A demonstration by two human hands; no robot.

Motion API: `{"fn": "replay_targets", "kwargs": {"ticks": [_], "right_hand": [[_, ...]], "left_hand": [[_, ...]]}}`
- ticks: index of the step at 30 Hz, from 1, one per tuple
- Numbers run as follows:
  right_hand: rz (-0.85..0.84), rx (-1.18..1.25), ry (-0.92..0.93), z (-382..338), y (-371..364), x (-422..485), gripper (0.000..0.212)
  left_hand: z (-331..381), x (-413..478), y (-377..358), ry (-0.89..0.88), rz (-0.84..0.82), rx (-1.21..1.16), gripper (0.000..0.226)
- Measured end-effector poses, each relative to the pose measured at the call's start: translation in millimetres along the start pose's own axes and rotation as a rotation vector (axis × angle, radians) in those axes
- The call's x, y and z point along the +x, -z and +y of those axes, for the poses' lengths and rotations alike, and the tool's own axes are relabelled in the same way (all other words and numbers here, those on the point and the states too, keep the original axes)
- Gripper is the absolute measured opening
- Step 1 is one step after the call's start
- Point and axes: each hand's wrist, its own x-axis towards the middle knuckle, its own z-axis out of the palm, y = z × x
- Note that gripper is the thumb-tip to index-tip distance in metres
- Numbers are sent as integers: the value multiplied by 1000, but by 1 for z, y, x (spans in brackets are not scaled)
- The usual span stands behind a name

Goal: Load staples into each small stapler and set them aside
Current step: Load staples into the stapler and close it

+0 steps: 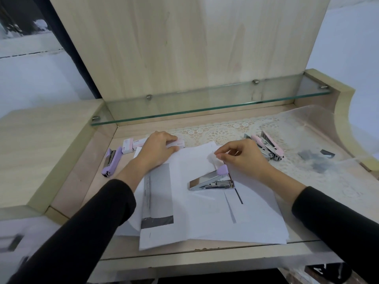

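On the pale wooden desk (pixel 90 181), amid loose papers (pixel 205 222), the open stapler (pixel 211 181) lies crosswise, its hinge end just under the nearer right hand (pixel 244 156), which pinches a small pale strip (pixel 214 157) (probably staples). The left hand (pixel 158 148) grips a staple box (pixel 178 144) near the back edge.

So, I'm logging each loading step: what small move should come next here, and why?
Probably lower the right hand to the open purple stapler and feed in what it pinches, if that is a staple strip. The stapler lies open on the papers just below that hand; the pinched pale piece is too blurred to name; the left hand holds a staple box.
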Motion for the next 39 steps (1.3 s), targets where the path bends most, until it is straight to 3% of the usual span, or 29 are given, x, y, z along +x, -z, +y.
{"fn": "replay_targets", "kwargs": {"ticks": [4,10,15,26,34,39], "right_hand": [[-45,-25,35,-3,15,-14,12],[-49,15,100,-8,24,-33,11],[-56,28,90,-11,24,-43,5],[-26,-19,-41,1,19,-46,18],[1,166,-175,0,10,-56,13],[-7,207,-182,3,10,-55,10]], "left_hand": [[21,-20,10,-49,41,-131,25],[71,-62,25,-191,-70,-355,18],[78,-86,-9,-426,33,-176,27],[86,-95,-27,-400,126,-208,27],[85,-94,-31,-415,177,-177,28],[84,-96,-29,-407,123,-165,31]]}}
